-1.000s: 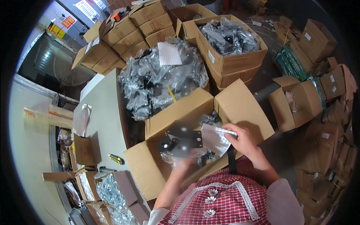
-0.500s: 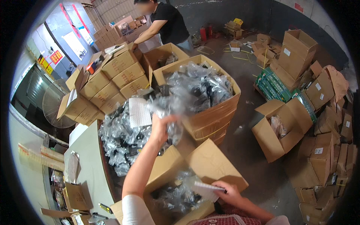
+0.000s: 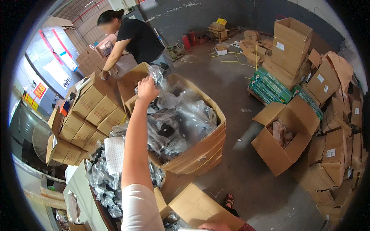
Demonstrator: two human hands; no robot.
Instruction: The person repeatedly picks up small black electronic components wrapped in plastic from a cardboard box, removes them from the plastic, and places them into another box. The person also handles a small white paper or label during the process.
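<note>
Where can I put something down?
On the floor between the big bag-filled carton and the open carton right of it, bar small scraps. It's crowded around the left hand, over the plastic bags, and by the far-right boxes.

Red sign, carton labels, illegible

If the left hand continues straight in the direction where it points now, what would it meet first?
The left hand would probably first meet the clear plastic bag right in front, though depth is unclear.
</note>
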